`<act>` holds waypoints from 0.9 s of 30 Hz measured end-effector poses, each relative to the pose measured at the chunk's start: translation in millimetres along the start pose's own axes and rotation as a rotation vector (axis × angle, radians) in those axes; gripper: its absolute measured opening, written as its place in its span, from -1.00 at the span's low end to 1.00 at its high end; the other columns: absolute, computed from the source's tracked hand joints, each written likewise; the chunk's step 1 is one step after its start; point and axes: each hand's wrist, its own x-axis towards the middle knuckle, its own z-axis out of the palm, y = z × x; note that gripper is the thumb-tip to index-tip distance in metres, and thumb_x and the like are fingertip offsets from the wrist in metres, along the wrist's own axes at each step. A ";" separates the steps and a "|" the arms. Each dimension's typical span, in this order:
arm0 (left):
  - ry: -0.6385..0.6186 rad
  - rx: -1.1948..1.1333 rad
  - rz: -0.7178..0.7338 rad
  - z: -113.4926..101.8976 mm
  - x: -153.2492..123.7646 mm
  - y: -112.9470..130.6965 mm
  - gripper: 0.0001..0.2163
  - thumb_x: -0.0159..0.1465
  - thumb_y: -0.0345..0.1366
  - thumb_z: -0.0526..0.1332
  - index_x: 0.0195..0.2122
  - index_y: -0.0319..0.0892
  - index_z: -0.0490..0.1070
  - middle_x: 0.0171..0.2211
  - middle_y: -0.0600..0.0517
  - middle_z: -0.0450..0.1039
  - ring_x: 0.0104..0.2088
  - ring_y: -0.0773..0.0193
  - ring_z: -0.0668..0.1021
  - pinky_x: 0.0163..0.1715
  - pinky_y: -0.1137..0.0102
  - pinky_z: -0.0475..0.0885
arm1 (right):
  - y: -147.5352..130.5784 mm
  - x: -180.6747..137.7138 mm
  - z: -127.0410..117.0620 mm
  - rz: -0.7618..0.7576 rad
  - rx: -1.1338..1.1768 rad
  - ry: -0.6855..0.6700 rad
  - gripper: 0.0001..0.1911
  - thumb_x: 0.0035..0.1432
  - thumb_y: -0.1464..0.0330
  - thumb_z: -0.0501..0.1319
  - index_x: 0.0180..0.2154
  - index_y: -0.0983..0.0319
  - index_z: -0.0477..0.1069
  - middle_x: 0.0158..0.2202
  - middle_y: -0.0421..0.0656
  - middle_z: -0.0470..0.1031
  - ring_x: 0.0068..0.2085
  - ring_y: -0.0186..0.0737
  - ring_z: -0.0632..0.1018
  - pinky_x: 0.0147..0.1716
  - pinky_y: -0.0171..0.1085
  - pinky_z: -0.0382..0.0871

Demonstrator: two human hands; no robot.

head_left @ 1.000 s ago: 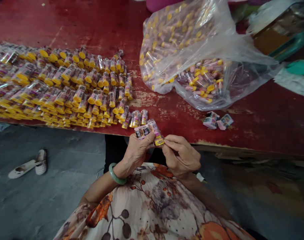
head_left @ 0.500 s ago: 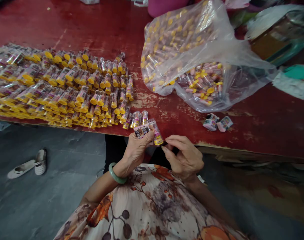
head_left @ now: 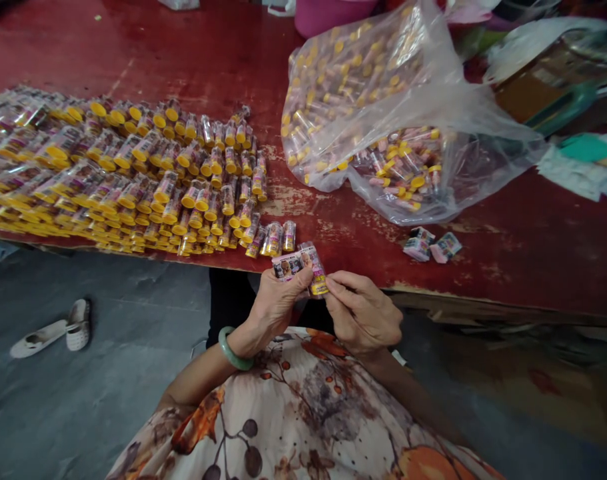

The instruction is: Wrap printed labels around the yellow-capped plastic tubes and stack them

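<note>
My left hand [head_left: 278, 297] is closed around a small clear tube [head_left: 317, 275] with a yellow end and a stack of printed labels [head_left: 287, 267], its thumb pressed on top of them. The tube slants, yellow end toward me. At that yellow end my right hand [head_left: 363, 310] pinches with thumb and forefinger at the tube's edge; its other fingers are curled in. Just beyond the hands, finished-looking tubes [head_left: 272, 239] stand at the table edge beside a large layered pile of tubes [head_left: 183, 180] with yellow ends.
A clear plastic bag [head_left: 373, 113] full of similar tubes lies open on the red table [head_left: 223, 40]. Two small bundles of labels [head_left: 419, 243] sit near the front edge. A pink container [head_left: 333, 15] and a large brown jug [head_left: 538, 87] stand behind. White shoes [head_left: 76, 327] lie on the floor.
My right hand has moved slightly left, and its fingertips now meet the tube's yellow end. My left hand has shifted a little to the right with the tube and labels.
</note>
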 end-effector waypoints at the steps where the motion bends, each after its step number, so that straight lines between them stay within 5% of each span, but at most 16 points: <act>1: -0.002 0.002 -0.002 0.0 0.1 -0.1 -0.69 -0.16 -0.25 0.52 -0.43 -0.26 0.52 -0.48 0.09 0.51 -0.50 0.38 0.51 -0.41 0.45 0.44 | 0.2 -0.1 0.2 0.001 -0.002 0.001 -0.62 0.03 0.64 0.26 -0.14 0.16 0.52 -0.27 -0.13 0.57 -0.33 -0.23 0.60 -0.43 -0.29 0.49; 11: 0.002 0.013 0.050 -4.7 3.8 1.3 -0.75 -0.08 -0.26 0.49 -0.42 -0.26 0.54 -0.50 0.07 0.52 -0.53 0.40 0.51 -0.47 0.49 0.46 | 5.9 2.1 -2.1 -0.023 -0.010 -0.097 -0.64 0.03 0.62 0.24 -0.15 0.15 0.50 -0.26 -0.12 0.56 -0.29 -0.22 0.59 -0.36 -0.28 0.49; 15: 0.037 0.095 0.144 -10.0 6.0 7.2 -0.74 -0.06 -0.20 0.47 -0.45 -0.28 0.54 -0.52 0.04 0.51 -0.54 0.37 0.51 -0.52 0.48 0.46 | 6.1 20.2 -7.4 0.224 0.226 -0.381 -0.70 0.08 0.50 0.23 -0.11 0.19 0.44 -0.20 -0.09 0.52 -0.33 -0.25 0.54 -0.34 -0.24 0.48; 17: 0.038 0.141 0.174 -12.1 7.7 9.6 -0.72 -0.06 -0.16 0.47 -0.47 -0.28 0.54 -0.55 0.04 0.50 -0.57 0.37 0.49 -0.55 0.48 0.45 | 4.4 28.5 -3.1 0.371 0.274 -0.413 -0.73 0.06 0.43 0.27 -0.13 0.20 0.44 -0.29 -0.14 0.52 -0.42 -0.30 0.49 -0.39 -0.27 0.45; 21: 0.067 0.154 0.237 -15.8 12.6 18.2 -0.69 -0.07 -0.12 0.46 -0.51 -0.27 0.50 -0.61 0.09 0.45 -0.65 0.42 0.44 -0.60 0.50 0.41 | -0.1 42.3 18.9 0.587 0.324 -0.377 -0.72 -0.05 0.35 0.37 -0.24 0.23 0.46 -0.53 -0.27 0.42 -0.53 -0.36 0.41 -0.51 -0.34 0.36; 27: 0.151 0.089 0.320 -28.0 15.0 48.3 -0.62 0.09 -0.04 0.34 -0.25 -0.28 0.51 -0.50 0.03 0.50 -0.55 0.36 0.54 -0.50 0.48 0.49 | 22.9 84.9 90.1 0.848 0.568 -0.279 -0.70 -0.14 0.29 0.36 -0.30 0.25 0.43 -0.44 -0.22 0.50 -0.44 -0.31 0.48 -0.48 -0.35 0.35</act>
